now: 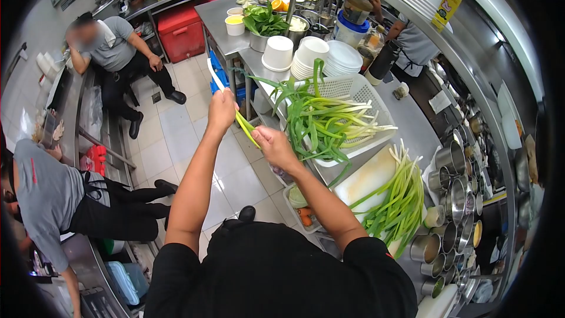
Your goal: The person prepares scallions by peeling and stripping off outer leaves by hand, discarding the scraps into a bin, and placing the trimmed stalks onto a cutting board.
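My left hand (222, 110) is wrapped round a single spring onion (244, 122), whose white end sticks up beyond the fist. Lower on the same stalk, my right hand (274, 147) grips the green part. Both hands are over the floor, left of the counter. A white perforated basket (384, 106) on the counter holds a heap of spring onions (329, 119), green leaves hanging over its near side. Closer to me, a second pile of spring onions (400, 197) lies partly on a white cutting board (368, 179).
One person (120, 44) sits at the upper left; another (56, 188) leans over the left counter. A third person (412, 41) stands beyond the counter. White tubs (278, 53), stacked lids (343, 58) and metal pots (450, 156) stand around the piles. An overhead shelf (471, 44) runs along the right.
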`<control>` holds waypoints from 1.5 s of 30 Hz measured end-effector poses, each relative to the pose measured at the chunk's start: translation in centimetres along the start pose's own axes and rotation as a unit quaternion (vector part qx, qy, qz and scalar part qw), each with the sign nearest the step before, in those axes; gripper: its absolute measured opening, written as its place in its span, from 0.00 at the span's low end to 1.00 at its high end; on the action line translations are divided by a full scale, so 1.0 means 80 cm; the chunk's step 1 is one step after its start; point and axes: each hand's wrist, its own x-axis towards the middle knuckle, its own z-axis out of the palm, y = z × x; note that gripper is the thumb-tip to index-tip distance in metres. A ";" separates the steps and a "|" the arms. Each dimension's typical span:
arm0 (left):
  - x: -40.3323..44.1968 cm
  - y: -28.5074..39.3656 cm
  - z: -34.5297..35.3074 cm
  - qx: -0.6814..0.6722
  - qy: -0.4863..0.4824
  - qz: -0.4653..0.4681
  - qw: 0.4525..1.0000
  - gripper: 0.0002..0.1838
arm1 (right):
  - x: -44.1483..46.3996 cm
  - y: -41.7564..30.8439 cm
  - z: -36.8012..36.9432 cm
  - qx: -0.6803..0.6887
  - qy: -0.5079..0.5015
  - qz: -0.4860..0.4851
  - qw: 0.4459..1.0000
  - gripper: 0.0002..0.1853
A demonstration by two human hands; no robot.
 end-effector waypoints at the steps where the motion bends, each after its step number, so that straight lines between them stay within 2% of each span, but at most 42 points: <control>1: 0.000 0.000 0.000 0.001 -0.001 0.000 1.000 0.21 | -0.001 0.000 0.004 0.001 0.000 0.000 1.000 0.16; 3: 0.000 -0.002 0.001 0.008 0.014 0.005 1.000 0.21 | -0.003 0.000 0.013 0.012 0.081 -0.057 0.995 0.16; 4: 0.002 -0.004 -0.001 0.009 0.015 0.004 1.000 0.21 | -0.003 0.002 0.018 0.013 0.081 -0.057 0.995 0.16; 6: 0.007 -0.006 -0.007 0.039 0.059 0.006 0.998 0.21 | -0.003 0.011 0.028 0.091 0.200 -0.074 0.973 0.15; 7: 0.009 -0.005 -0.014 0.039 0.061 0.008 0.997 0.21 | -0.003 0.016 0.028 0.093 0.199 -0.077 0.973 0.15; 9: 0.013 -0.002 -0.028 0.019 0.070 0.012 0.997 0.21 | -0.007 0.030 0.020 0.241 0.129 0.040 0.961 0.14; 10: 0.014 -0.002 -0.031 -0.001 0.070 0.015 0.997 0.21 | -0.010 0.024 0.009 0.320 0.066 0.117 0.938 0.15; 11: 0.017 -0.002 -0.035 0.002 0.070 0.016 0.997 0.21 | -0.009 0.023 0.003 0.322 0.067 0.116 0.937 0.15; 13: 0.019 0.000 -0.039 -0.022 0.069 0.036 0.997 0.21 | -0.006 0.022 -0.012 0.525 0.005 0.177 0.833 0.17; 14: 0.020 0.000 -0.040 -0.031 0.070 0.036 0.996 0.20 | -0.005 0.021 -0.021 0.544 -0.003 0.173 0.821 0.22; 15: 0.022 0.001 -0.042 -0.041 0.070 0.036 0.996 0.20 | -0.004 0.020 -0.031 0.543 0.007 0.176 0.821 0.22; 17: 0.024 0.003 -0.042 -0.080 0.055 0.038 0.995 0.19 | -0.001 0.021 -0.050 0.663 -0.032 0.152 0.733 0.26; 18: 0.024 0.005 -0.041 -0.082 0.046 0.036 0.995 0.19 | 0.000 0.027 -0.056 0.689 -0.028 0.153 0.708 0.28; 25: 0.015 0.049 0.001 -0.102 -0.057 0.033 0.993 0.17 | -0.030 0.025 -0.095 0.756 0.007 0.107 0.645 0.26; 26: 0.014 0.053 0.015 -0.119 -0.071 0.050 0.989 0.17 | -0.042 0.013 -0.102 0.748 0.038 0.103 0.655 0.21; 27: 0.011 0.060 0.030 -0.137 -0.087 0.067 0.985 0.17 | -0.056 0.015 -0.106 0.750 0.059 0.095 0.652 0.21; 29: -0.003 0.083 0.056 -0.139 -0.131 0.088 0.978 0.16 | -0.084 0.013 -0.120 0.657 0.086 0.054 0.747 0.13; 30: -0.011 0.094 0.070 -0.161 -0.159 0.099 0.969 0.16 | -0.106 0.003 -0.126 0.600 0.123 0.072 0.788 0.07; 31: -0.021 0.106 0.086 -0.184 -0.190 0.110 0.958 0.15 | -0.126 -0.009 -0.128 0.597 0.148 0.062 0.786 0.07; 33: -0.043 0.131 0.116 -0.202 -0.245 0.129 0.939 0.15 | -0.167 -0.035 -0.134 0.437 0.180 0.144 0.870 0.07; 34: -0.054 0.139 0.131 -0.203 -0.260 0.153 0.932 0.15 | -0.185 -0.052 -0.139 0.336 0.201 0.179 0.903 0.13; 35: -0.067 0.147 0.145 -0.205 -0.274 0.177 0.923 0.14 | -0.201 -0.053 -0.136 0.332 0.232 0.179 0.897 0.13; 37: -0.100 0.169 0.165 -0.226 -0.332 0.185 0.897 0.13 | -0.230 -0.055 -0.127 0.226 0.281 0.083 0.929 0.15; 38: -0.118 0.177 0.176 -0.239 -0.347 0.203 0.884 0.12 | -0.248 -0.072 -0.131 0.234 0.281 0.150 0.919 0.15; 39: -0.140 0.183 0.191 -0.256 -0.368 0.219 0.867 0.12 | -0.267 -0.074 -0.129 0.224 0.320 0.157 0.907 0.15; 40: -0.155 0.182 0.206 -0.243 -0.371 0.261 0.857 0.11 | -0.283 -0.073 -0.123 0.163 0.324 0.161 0.918 0.15; 41: -0.175 0.185 0.217 -0.256 -0.412 0.260 0.835 0.11 | -0.300 -0.074 -0.118 0.101 0.326 0.170 0.924 0.15; 42: -0.194 0.188 0.224 -0.269 -0.439 0.247 0.821 0.12 | -0.314 -0.087 -0.115 0.079 0.354 0.205 0.909 0.13; 45: -0.254 0.187 0.246 -0.286 -0.512 0.222 0.779 0.13 | -0.360 -0.105 -0.095 0.061 0.441 0.231 0.865 0.11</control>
